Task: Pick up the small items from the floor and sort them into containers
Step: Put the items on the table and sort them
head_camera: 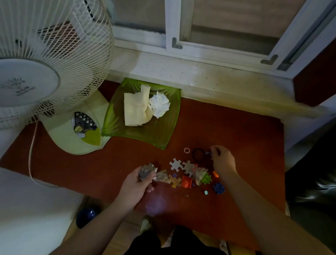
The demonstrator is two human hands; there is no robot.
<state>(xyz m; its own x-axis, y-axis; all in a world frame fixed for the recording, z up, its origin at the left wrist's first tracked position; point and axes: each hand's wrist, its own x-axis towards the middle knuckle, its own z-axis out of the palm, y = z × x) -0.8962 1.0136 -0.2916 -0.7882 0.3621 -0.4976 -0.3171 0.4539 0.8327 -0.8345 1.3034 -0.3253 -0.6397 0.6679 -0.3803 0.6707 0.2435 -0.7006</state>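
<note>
— Where are the small items?
— Scattered on the red mat [242,137]: puzzle pieces [181,165], blocks [187,181], a black band [198,154].
— The hands?
— Left hand [138,182] has its fingers closed around a stack of grey pieces [146,171]. Right hand [222,158] pinches something small beside the band; what, I cannot tell.
— Containers?
— A green tray [158,134] holding tissues [144,106].

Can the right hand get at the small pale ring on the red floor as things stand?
Probably yes: the right hand is close by, and the small pale ring lies uncovered; only the black hair tie lies between, flat.
</note>
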